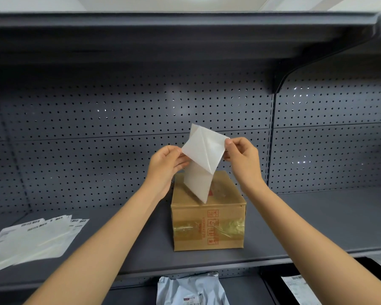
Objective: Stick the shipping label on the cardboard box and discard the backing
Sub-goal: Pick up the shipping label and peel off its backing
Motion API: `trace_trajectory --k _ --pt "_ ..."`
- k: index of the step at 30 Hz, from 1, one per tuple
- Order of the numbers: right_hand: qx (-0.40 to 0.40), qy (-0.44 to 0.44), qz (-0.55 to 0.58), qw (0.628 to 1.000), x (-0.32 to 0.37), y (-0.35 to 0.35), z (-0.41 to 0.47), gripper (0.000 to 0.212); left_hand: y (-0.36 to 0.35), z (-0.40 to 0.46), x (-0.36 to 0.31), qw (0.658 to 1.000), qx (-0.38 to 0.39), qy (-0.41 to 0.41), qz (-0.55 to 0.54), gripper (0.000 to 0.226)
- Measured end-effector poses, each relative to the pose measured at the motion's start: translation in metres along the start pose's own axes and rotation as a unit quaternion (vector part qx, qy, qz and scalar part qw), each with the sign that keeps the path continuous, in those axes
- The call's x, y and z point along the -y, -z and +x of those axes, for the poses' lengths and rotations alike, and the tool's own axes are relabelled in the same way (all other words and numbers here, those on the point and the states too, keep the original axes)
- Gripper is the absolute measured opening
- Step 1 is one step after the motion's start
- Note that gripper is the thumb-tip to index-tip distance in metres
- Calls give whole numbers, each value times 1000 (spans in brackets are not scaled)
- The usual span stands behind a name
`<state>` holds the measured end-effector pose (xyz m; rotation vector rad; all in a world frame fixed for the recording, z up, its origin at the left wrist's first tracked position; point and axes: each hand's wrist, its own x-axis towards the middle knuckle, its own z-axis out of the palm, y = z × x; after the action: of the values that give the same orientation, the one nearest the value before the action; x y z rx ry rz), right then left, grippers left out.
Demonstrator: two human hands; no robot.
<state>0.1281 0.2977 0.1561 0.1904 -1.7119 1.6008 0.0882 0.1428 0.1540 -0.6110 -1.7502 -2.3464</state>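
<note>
A taped brown cardboard box point(208, 223) with red print stands on the grey shelf point(317, 216). Above it I hold a white shipping label sheet point(204, 150) in the air. My left hand point(166, 164) pinches its left edge and my right hand point(240, 155) pinches its upper right corner. The sheet is partly split into two layers: the upper part is folded over toward my right hand, and a lower flap point(197, 183) hangs down in front of the box top. I cannot tell which layer is label and which is backing.
A fanned stack of barcode label sheets point(33, 236) lies on the shelf at the left. A pegboard wall point(119, 119) backs the shelf. On the lower shelf lie a grey mailer bag point(191, 291) and another labelled parcel point(299, 287).
</note>
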Motion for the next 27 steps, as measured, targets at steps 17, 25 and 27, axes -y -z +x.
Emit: trace_trajectory --k 17,25,27 --pt "-91 -55 -14 994 -30 23 14 17 45 12 17 985 -108 18 -131 27" --pt "-106 -70 20 992 -22 26 9 13 58 14 15 965 -189 8 -184 28" --pt "-116 -70 21 991 -20 27 9 13 62 14 13 961 -202 2 -187 28"
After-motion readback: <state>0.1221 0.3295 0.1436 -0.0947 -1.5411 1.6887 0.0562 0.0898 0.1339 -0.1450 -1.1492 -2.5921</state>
